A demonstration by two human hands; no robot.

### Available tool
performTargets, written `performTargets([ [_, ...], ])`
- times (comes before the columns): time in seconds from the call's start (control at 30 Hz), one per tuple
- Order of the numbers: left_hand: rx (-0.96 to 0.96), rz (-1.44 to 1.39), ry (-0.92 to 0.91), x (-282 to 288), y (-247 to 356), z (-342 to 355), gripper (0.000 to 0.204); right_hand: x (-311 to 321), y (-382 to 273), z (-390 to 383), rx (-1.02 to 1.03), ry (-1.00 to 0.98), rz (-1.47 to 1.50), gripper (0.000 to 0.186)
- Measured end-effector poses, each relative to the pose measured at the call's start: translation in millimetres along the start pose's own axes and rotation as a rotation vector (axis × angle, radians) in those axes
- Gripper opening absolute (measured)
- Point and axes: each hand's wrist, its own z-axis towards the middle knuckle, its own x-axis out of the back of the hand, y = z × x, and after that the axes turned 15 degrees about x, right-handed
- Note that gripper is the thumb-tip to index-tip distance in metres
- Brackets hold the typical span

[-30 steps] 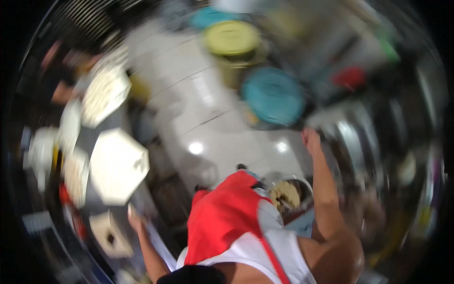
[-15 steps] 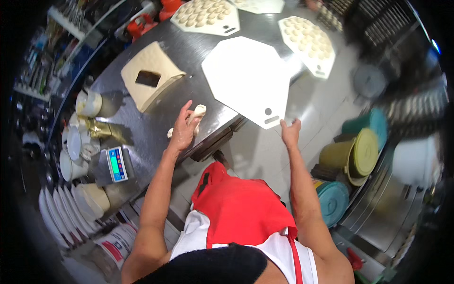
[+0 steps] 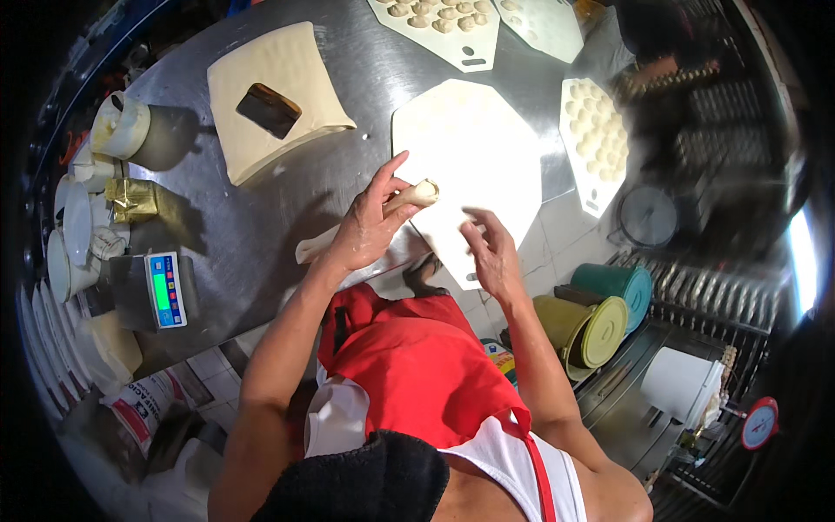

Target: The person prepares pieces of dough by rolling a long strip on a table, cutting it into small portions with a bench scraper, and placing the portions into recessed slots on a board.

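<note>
My left hand (image 3: 370, 226) grips a pale dough roll (image 3: 422, 193) over the front of a white octagonal board (image 3: 477, 143). The roll's other end (image 3: 309, 250) stretches toward the table edge behind my wrist. My right hand (image 3: 494, 250) is over that board, right of the roll, fingers curved and apart. To the left, a folded sheet of dough (image 3: 248, 157) lies on the steel table (image 3: 348, 78) with a dark rectangular object (image 3: 268, 110) on top. A digital scale (image 3: 163, 291) sits at the table's left.
Boards of dough pieces stand at the back (image 3: 439, 30) and right (image 3: 594, 139). White tubs (image 3: 117, 130) and a gold packet (image 3: 130, 198) line the left. Below right are lidded buckets (image 3: 596, 331), a white container (image 3: 678, 387) on a steel surface and a red dial scale (image 3: 758, 422).
The view has swung to face the table. Since half a second ago, my left hand has lifted the roll rightward over the board, and my right hand has moved left from the board's corner.
</note>
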Motion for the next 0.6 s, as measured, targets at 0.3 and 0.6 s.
performTargets([
  [0.3,0.141,0.257,0.216,-15,-5,19,0.042,-2,-27,115,0.451,-0.428,0.107,0.028],
  [0.6,0.221,0.572,0.248,-56,21,56,0.035,2,14,157,0.489,-0.397,-0.014,0.053],
])
